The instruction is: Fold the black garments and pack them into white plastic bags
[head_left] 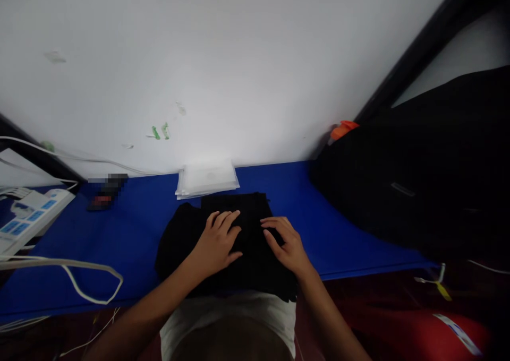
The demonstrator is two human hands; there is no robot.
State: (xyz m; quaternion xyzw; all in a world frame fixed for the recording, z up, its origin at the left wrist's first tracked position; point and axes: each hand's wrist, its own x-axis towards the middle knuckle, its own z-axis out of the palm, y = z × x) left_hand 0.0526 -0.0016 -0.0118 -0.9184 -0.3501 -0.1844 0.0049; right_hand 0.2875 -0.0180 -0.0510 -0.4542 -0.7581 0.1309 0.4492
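A black folded piece of cloth (pixel 247 276), which looks like a garment, lies at the front edge of the blue surface (pixel 287 186). My left hand (pixel 219 241) rests on top of it, palm down with fingers spread. On the cloth's right side lies my right hand (pixel 285 241), its fingers slightly bent and the thumb apart from them. Neither hand grips anything that shows. Just behind the cloth, against the wall, sits a small stack of clear plastic bags (pixel 207 179). Dark folds hide the exact kind of garment.
At the left are a white power strip (pixel 35 217), loose white cables (pixel 95 265) and a dark blurred object (pixel 107 191). A large black bag or cloth (pixel 418 180) fills the right side, with something orange (pixel 343 129) behind it. A white wall (pixel 255 74) borders the back.
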